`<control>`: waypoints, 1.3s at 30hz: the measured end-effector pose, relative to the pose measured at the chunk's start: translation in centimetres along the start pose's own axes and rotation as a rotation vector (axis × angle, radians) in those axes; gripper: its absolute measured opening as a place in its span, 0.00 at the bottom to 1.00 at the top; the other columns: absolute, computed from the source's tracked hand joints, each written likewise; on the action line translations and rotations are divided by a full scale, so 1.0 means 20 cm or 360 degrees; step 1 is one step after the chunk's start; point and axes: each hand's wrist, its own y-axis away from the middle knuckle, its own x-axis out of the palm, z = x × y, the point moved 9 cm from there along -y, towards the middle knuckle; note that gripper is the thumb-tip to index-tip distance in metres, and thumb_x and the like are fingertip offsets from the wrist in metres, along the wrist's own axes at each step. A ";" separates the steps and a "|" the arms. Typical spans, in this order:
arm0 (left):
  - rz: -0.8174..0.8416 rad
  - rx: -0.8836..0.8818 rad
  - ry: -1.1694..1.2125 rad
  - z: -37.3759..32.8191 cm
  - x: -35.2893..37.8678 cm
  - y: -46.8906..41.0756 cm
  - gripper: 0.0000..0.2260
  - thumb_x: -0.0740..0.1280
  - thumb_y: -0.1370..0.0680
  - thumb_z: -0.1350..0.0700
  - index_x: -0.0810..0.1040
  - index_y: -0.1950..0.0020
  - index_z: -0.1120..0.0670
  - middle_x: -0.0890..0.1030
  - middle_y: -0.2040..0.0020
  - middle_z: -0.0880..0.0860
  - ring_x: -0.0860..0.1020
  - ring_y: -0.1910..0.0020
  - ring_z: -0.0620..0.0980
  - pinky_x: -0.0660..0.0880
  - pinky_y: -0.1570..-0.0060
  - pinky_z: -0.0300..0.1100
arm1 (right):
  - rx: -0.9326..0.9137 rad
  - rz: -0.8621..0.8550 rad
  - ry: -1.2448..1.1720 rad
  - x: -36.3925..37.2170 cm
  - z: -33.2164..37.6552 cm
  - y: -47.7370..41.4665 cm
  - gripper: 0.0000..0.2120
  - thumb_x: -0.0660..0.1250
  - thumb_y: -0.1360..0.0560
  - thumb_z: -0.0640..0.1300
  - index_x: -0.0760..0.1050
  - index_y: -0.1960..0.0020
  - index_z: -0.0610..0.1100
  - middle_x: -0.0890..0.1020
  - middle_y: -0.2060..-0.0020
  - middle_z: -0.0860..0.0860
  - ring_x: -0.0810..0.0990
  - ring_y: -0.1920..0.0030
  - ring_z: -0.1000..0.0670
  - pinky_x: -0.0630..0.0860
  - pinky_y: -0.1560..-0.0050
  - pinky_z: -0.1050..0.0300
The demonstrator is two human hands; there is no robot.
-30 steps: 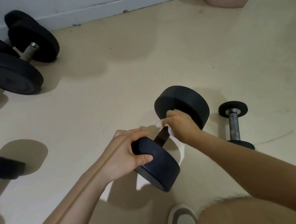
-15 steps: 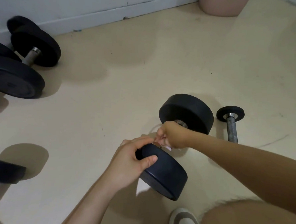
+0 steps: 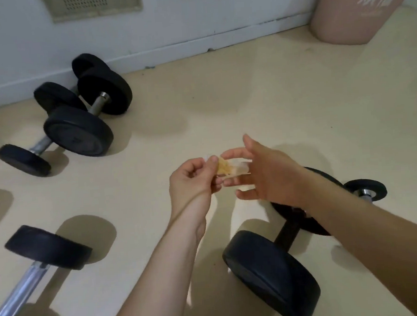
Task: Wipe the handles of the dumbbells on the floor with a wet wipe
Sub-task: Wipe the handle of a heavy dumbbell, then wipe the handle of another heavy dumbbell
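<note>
The left hand [image 3: 191,180] pinches the dirty wet wipe [image 3: 227,169]; the right hand [image 3: 267,176] is spread open. The rust could smear other handles.

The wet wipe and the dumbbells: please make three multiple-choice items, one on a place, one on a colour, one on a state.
1. Where is the wet wipe?
A. flat on the floor
B. between both hands, above the floor
C. wrapped on a handle

2. What colour is the stain on the wipe?
A. yellowish-brown
B. blue
C. green

3. How is the big dumbbell near the person?
A. lifted in the left hand
B. lying on the floor, untouched
C. standing upright on one end

Answers:
1. B, the left hand pinches one end and the right hand is at the other.
2. A, a yellowish-brown patch shows beside the left thumb.
3. B, both black ends rest on the floor, below the arms, with no grip on it.
</note>
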 end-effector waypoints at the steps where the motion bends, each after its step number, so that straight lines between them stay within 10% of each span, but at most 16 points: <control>1: -0.0037 -0.0047 0.0041 -0.07 -0.03 -0.01 0.06 0.70 0.24 0.57 0.78 0.58 0.60 0.77 0.70 0.51 0.72 0.74 0.46 0.73 0.69 0.39 | -0.0016 -0.0017 0.0215 0.05 0.08 0.02 0.22 0.64 0.25 0.59 0.77 0.43 0.43 0.82 0.56 0.46 0.82 0.55 0.48 0.78 0.55 0.53; 5: -0.0029 -0.0249 0.0244 -0.39 -0.12 0.05 0.04 0.70 0.24 0.58 0.76 0.54 0.56 0.73 0.70 0.52 0.66 0.75 0.47 0.65 0.71 0.38 | -0.0338 -0.0295 0.0942 0.33 0.49 0.14 0.04 0.71 0.26 0.41 0.80 0.53 0.41 0.83 0.64 0.46 0.83 0.63 0.53 0.76 0.60 0.61; 12: 0.0114 -0.0616 0.0301 -1.06 -0.36 0.36 0.11 0.70 0.26 0.49 0.73 0.58 0.56 0.64 0.75 0.50 0.60 0.74 0.48 0.60 0.75 0.37 | -0.0291 -0.0652 0.0031 0.74 0.94 0.44 0.03 0.69 0.25 0.37 0.80 0.53 0.40 0.82 0.62 0.46 0.84 0.60 0.48 0.75 0.63 0.63; 18: 0.0552 -0.0648 -0.0086 -1.69 -0.38 0.57 0.26 0.63 0.24 0.41 0.65 0.70 0.62 0.66 0.77 0.56 0.64 0.76 0.52 0.67 0.71 0.40 | -0.0239 -0.0587 0.0230 1.18 1.44 0.57 0.04 0.66 0.23 0.40 0.78 0.56 0.45 0.79 0.68 0.50 0.75 0.66 0.52 0.72 0.60 0.56; 21: 0.0567 -0.0475 -0.0321 -1.88 -0.43 0.50 0.26 0.64 0.27 0.36 0.79 0.64 0.60 0.80 0.67 0.56 0.77 0.66 0.51 0.77 0.59 0.44 | -0.0308 -0.0543 0.0331 1.31 1.66 0.53 0.05 0.65 0.23 0.40 0.77 0.57 0.45 0.77 0.72 0.53 0.74 0.70 0.54 0.72 0.63 0.56; 25: 0.0359 -0.0239 -0.0198 -2.07 -0.44 0.30 0.21 0.67 0.29 0.34 0.80 0.44 0.46 0.83 0.49 0.44 0.79 0.47 0.40 0.75 0.46 0.36 | -0.0324 -0.0320 0.0544 1.48 1.86 0.37 0.02 0.70 0.26 0.41 0.78 0.56 0.43 0.78 0.73 0.52 0.76 0.72 0.52 0.73 0.69 0.57; 31: -0.0280 -0.0272 0.0385 -2.05 -0.59 -0.20 0.07 0.66 0.23 0.62 0.79 0.47 0.62 0.82 0.50 0.64 0.79 0.46 0.65 0.76 0.41 0.54 | -0.0272 0.0021 0.0802 1.56 2.09 -0.18 0.07 0.70 0.26 0.45 0.79 0.53 0.42 0.78 0.69 0.50 0.77 0.69 0.50 0.77 0.65 0.53; 39: -0.0819 -0.0422 0.0753 -1.82 -0.69 -0.83 0.07 0.62 0.21 0.63 0.80 0.52 0.58 0.82 0.54 0.61 0.80 0.54 0.58 0.76 0.50 0.53 | 0.0242 0.0620 0.1010 1.49 2.00 -1.02 0.24 0.74 0.31 0.41 0.73 0.38 0.53 0.82 0.52 0.42 0.83 0.52 0.40 0.79 0.47 0.40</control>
